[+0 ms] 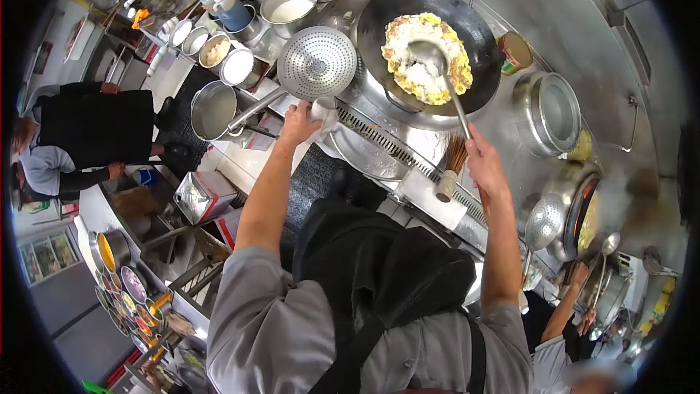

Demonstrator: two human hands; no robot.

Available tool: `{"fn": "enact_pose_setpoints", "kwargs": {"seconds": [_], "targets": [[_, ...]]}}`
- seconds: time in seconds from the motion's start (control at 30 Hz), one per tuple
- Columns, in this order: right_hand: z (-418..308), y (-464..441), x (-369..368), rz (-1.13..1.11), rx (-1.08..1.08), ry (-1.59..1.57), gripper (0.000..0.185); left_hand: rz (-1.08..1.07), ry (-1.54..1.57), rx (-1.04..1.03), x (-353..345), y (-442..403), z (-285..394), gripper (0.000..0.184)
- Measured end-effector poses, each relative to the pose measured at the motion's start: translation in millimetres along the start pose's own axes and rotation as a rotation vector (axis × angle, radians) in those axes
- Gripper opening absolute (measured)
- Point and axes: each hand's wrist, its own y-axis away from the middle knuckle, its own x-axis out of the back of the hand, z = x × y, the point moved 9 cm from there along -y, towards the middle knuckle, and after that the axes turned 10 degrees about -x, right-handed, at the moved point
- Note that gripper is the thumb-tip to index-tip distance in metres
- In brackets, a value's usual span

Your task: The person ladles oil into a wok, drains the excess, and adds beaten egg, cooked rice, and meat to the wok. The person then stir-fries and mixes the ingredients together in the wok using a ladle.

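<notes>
In the head view a dark wok (pixel 375 36) sits on the stove with a yellow and white egg and rice mixture (pixel 456 47) in it. My right hand (pixel 485 164) is closed round the handle of a metal ladle (pixel 457 106), whose bowl lies in the food. My left hand (pixel 300 124) is closed on a pale cloth (pixel 324 113) at the stove's front edge, below a large perforated strainer (pixel 316 62). A bamboo brush (pixel 450 175) lies beside my right hand, on the stove edge.
Metal pots and bowls (pixel 289 9) of sauces and seasonings stand at the upper left. A lidded steel pot (pixel 547 113) and a tin can (pixel 515 52) are right of the wok. One person (pixel 95 128) stands at the left; another's arm (pixel 565 310) works at the lower right.
</notes>
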Motion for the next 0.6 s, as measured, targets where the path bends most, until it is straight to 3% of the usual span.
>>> {"fn": "enact_pose_setpoints", "kwargs": {"seconds": [0.03,0.1,0.2,0.3,0.33,0.47,0.57,0.6], "targets": [[-13,9,6,-0.009,-0.049,-0.100,0.046,-0.016,0.035,0.008,-1,-2,-2,0.064],[-16,36,18,0.187,0.245,-0.050,0.046,-0.044,0.116,0.036,-2,-3,-6,0.064],[-7,60,-10,0.347,0.383,0.186,0.046,0.063,0.575,0.145,6,-16,-9,0.063],[23,9,-50,0.090,0.066,0.218,0.045,0.157,1.133,0.233,21,-16,40,0.054],[-9,21,-34,0.040,0.056,-0.017,0.046,0.177,1.295,0.314,18,-16,52,0.052],[-44,63,-4,0.315,0.269,0.071,0.046,0.116,1.703,0.586,17,-13,115,0.045],[-15,44,-33,0.368,0.286,0.133,0.046,-0.004,1.790,0.639,-18,-18,132,0.046],[1,27,-52,0.105,-0.161,0.325,0.047,-0.066,1.849,0.663,-31,-24,143,0.046]]}}
